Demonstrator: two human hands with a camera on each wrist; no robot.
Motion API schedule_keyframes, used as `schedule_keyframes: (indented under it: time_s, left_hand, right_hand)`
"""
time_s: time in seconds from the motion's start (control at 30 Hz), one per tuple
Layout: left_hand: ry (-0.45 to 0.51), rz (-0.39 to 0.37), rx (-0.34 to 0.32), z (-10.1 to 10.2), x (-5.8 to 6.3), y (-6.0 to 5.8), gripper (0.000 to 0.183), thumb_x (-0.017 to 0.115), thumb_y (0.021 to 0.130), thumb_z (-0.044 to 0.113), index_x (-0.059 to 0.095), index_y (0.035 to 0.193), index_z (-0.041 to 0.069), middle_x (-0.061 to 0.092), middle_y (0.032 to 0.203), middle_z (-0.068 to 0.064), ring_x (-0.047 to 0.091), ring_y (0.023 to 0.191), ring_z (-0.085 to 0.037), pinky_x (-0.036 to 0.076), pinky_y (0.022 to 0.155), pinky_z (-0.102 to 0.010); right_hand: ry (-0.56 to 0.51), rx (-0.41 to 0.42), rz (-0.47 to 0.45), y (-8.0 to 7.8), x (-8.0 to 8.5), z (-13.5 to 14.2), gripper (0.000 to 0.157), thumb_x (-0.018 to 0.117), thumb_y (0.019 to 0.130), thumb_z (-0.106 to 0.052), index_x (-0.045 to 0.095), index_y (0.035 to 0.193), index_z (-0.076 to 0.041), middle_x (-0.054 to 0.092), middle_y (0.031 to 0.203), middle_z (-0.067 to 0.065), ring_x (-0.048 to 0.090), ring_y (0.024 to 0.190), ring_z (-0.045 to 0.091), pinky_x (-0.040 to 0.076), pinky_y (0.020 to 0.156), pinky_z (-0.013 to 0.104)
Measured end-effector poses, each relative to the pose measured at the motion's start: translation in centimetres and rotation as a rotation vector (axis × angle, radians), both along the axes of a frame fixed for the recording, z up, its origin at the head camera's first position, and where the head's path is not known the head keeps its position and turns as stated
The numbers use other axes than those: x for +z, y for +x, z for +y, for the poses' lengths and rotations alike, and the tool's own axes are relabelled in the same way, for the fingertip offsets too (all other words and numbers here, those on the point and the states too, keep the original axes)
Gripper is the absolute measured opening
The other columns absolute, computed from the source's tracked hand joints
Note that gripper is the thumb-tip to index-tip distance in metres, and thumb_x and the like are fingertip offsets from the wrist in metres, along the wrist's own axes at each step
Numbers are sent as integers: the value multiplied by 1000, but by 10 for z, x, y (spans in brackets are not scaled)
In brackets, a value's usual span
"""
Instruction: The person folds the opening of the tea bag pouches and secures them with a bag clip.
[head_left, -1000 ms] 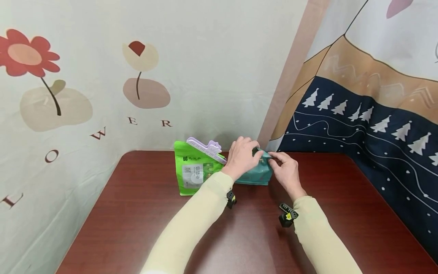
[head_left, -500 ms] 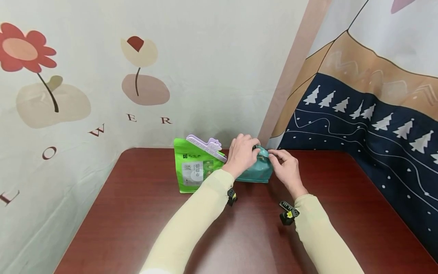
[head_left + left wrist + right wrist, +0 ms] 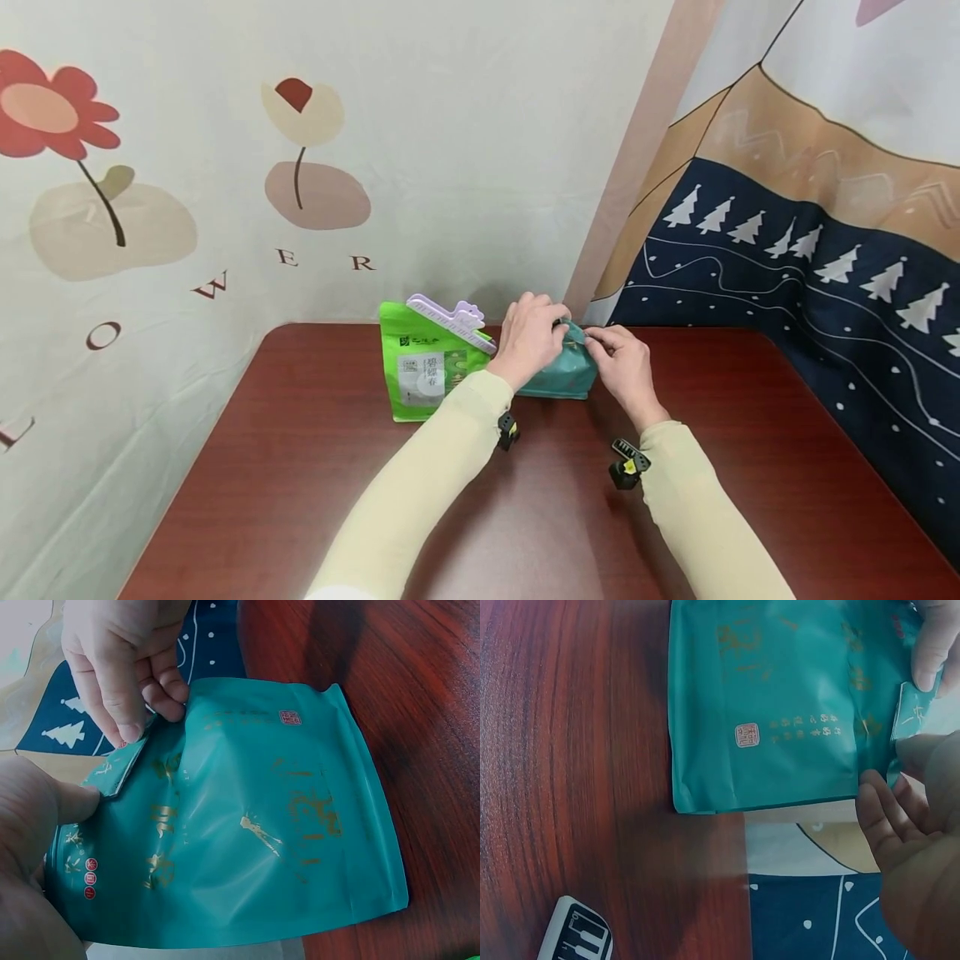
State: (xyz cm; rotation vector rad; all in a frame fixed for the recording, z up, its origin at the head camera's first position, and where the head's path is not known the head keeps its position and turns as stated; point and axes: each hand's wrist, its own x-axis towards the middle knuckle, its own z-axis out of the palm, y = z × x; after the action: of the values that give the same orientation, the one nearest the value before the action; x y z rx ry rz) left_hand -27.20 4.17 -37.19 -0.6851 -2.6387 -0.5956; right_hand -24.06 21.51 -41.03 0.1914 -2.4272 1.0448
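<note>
A teal foil pouch (image 3: pixel 562 371) with gold lettering stands at the back of the table, its top edge folded over into a narrow flap (image 3: pixel 909 712). My left hand (image 3: pixel 528 337) holds the left part of that top, with the thumb on the fold. At the other end my right hand (image 3: pixel 626 371) pinches the flap between thumb and forefinger. The wrist views show both thumbs on the fold, a short way apart; some left fingers are hidden behind the pouch. Left of it stands a bright green tea pouch (image 3: pixel 420 375) with a lilac ruler-shaped clip (image 3: pixel 450 323) slanting across its upper corner.
The dark red wooden table (image 3: pixel 300 483) lies under both arms. Close behind the pouches hangs a printed cloth (image 3: pixel 450 208). A white piece with a piano-key pattern (image 3: pixel 577 934) lies on the table, cut off by the right wrist view's lower edge.
The teal pouch's top flap, raised a second ago, now lies folded lower. My right fingers have shifted slightly left along it. The head view has tilted a little; the green pouch stays put.
</note>
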Motion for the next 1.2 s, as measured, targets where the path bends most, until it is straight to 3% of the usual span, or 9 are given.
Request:
schedule_keyframes:
  time_s: [0.1,0.23,0.5,0.73,1.0,1.2]
  left_hand:
    - [8,2,-3,0,-1,1,16,67,101,25,79,111,23,69,100,3,54,91,-20,46,82,-34]
    - [29,2,-8,-1,-2,1,16,66,101,25,79,109,22,69,99,2,55,91,-21,47,82,-35]
    - [30,-36,-4,-2,0,2,21,60,102,23,79,109,21,70,102,2,55,91,-21,47,83,-35]
    - [14,-6,3,-1,2,3,20,60,104,23,79,106,22,70,99,4,56,90,-19,47,81,-33]
    - [24,-45,-28,-5,4,2,17,61,104,23,78,105,20,70,103,5,54,92,-19,44,80,-33]
    - [57,-89,-66,-6,5,2,16,62,104,22,78,105,18,70,104,3,55,94,-20,44,83,-34]
  right_hand:
    - [12,-1,24,-1,0,-2,13,72,95,-4,79,105,0,72,99,16,70,91,33,56,80,44]
    - [27,1,61,-2,0,-3,11,73,93,-1,80,100,1,73,96,17,70,90,35,55,81,50]
    - [31,-15,51,-1,0,-5,11,73,93,-3,81,100,0,73,95,16,69,88,35,54,78,50]
    - [33,-24,76,-2,-1,-3,12,73,91,4,80,100,1,73,95,16,70,87,34,54,76,44]
    - [4,-55,-31,-3,1,-3,15,67,94,6,77,104,3,72,101,20,67,91,37,52,78,42]
    - [-6,-70,-98,-5,3,-5,12,65,95,6,74,102,6,70,104,22,64,95,39,51,84,49]
